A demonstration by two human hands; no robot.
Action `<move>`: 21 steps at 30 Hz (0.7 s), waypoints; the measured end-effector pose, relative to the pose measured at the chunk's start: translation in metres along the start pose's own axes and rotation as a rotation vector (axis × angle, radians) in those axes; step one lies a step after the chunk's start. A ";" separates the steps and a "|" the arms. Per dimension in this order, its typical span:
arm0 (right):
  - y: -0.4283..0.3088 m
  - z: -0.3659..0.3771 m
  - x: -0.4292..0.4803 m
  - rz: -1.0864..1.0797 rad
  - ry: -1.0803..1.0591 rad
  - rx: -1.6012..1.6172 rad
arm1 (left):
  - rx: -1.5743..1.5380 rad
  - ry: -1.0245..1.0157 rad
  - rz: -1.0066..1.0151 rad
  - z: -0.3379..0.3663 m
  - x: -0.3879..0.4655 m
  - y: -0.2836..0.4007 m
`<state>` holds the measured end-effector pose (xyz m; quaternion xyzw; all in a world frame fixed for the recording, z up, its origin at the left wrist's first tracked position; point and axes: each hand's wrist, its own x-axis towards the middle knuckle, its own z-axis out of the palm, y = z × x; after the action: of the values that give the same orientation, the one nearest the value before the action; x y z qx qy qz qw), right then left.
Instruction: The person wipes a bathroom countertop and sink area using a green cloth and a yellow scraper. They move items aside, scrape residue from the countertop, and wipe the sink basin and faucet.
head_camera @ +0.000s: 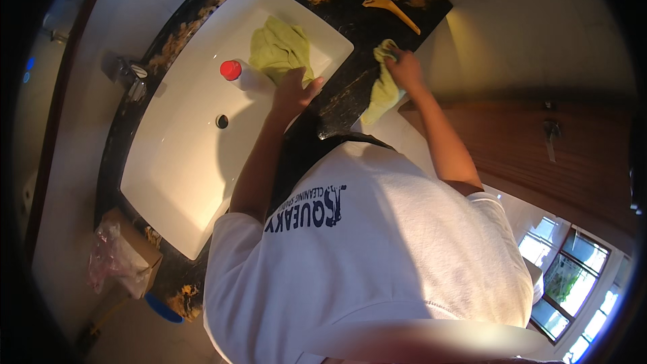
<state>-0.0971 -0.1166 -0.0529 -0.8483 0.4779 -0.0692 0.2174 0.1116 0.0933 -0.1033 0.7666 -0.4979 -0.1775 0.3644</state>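
My left hand (294, 92) reaches over the near rim of a white sink basin (177, 162), its fingers at the lower edge of a crumpled yellow-green cloth (280, 46); whether they grip it I cannot tell. Beside that cloth, in the basin, is a white bottle with a red cap (230, 70). A second yellow-green cloth (382, 95) hangs bunched from my right hand (403, 66), at the edge of the black stone counter. Above my right hand, a yellow scraper-like tool (391, 10) lies on the counter (349, 35).
A chrome faucet (132, 78) stands behind the basin, whose round drain (222, 121) shows. At the counter's lower left are a cardboard box (144, 258) with clear plastic and a blue object (163, 308). A brown wooden door (581, 162) with a handle stands at right.
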 end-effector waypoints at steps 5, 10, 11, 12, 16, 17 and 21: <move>0.019 -0.048 0.027 0.145 -0.101 0.544 | -0.067 -0.043 0.035 -0.002 0.001 -0.004; -0.038 0.018 0.053 -0.191 0.177 -0.067 | -0.139 0.052 0.148 0.005 0.024 0.018; -0.043 0.027 0.050 -0.254 0.136 -0.219 | -0.131 0.077 0.164 0.006 0.028 0.022; -0.045 0.031 0.050 -0.302 0.121 -0.166 | -0.151 0.074 0.126 0.005 0.031 0.024; -0.039 0.025 0.018 -0.420 -0.037 -0.169 | -0.214 0.084 0.074 0.004 0.036 0.022; -0.038 0.024 0.005 -0.425 -0.072 -0.100 | -0.227 0.086 0.066 0.005 0.039 0.020; -0.025 0.020 -0.055 -0.561 -0.215 0.103 | -0.165 0.115 0.127 0.022 0.064 0.014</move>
<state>-0.1004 -0.0528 -0.0553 -0.9375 0.1950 -0.0606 0.2819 0.1176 0.0242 -0.1018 0.7099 -0.5074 -0.1504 0.4647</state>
